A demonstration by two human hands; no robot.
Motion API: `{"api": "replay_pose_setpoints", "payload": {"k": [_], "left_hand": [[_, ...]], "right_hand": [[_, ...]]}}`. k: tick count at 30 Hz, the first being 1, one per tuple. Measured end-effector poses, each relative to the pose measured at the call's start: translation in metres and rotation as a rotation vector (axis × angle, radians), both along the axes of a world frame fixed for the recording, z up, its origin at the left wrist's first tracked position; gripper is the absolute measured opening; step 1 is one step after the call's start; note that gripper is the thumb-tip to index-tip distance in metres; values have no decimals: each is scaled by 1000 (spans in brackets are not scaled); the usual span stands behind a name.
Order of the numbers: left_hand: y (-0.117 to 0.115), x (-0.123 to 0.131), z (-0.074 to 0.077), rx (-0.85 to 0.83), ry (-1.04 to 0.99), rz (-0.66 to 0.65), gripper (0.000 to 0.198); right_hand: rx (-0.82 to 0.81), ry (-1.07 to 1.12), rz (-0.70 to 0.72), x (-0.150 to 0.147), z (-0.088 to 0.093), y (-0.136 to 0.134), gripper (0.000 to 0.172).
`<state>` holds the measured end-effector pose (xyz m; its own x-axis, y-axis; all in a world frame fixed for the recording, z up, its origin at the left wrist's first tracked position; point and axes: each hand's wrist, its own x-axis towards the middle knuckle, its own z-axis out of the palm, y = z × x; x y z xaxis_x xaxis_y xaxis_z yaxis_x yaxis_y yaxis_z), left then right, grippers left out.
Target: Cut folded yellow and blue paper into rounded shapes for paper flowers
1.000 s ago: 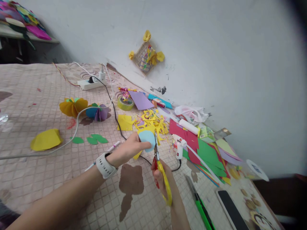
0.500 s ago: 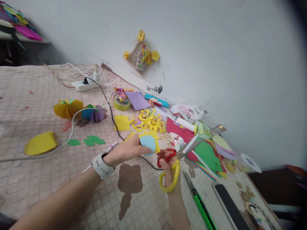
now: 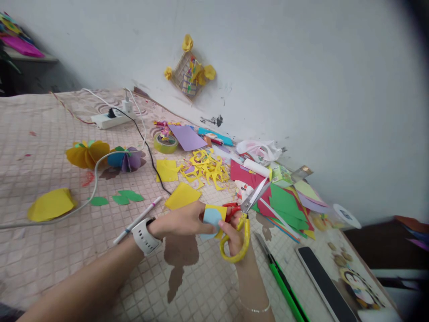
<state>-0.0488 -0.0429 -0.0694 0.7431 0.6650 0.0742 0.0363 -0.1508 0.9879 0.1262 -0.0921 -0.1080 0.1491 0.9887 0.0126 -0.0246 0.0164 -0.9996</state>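
Where the checked bedsheet (image 3: 40,255) meets the wall (image 3: 301,76), 1 coloured-paper heap (image 3: 284,201)

Left hand (image 3: 181,220) reaching across, fingers extended, just beside the curled right hand (image 3: 233,235), wrist upright.

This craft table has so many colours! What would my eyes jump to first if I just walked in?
The yellow-handled scissors jump out first, held in the right hand at the bottom middle, beside the blue-and-yellow paper in the left hand. Just beyond lies a tangle of yellow paper scraps, and farther left sits a purple-and-blue paper ball.
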Motion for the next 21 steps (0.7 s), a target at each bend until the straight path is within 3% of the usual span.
{"api": "replay_pose_setpoints", "payload": {"k": [5, 13, 17, 21], "left_hand": [[0, 3, 0, -95, -103, 108, 14], [18, -10, 0, -178, -346, 671, 19], [21, -14, 2, -199, -425, 752, 19], [18, -14, 6, -229, -450, 745, 17]], "right_hand": [[33, -43, 31, -3, 2, -1, 29], [17, -101, 310, -16, -10, -12, 52], [-37, -165, 403, -16, -18, -12, 51], [-62, -232, 432, -14, -12, -15, 50]]}}
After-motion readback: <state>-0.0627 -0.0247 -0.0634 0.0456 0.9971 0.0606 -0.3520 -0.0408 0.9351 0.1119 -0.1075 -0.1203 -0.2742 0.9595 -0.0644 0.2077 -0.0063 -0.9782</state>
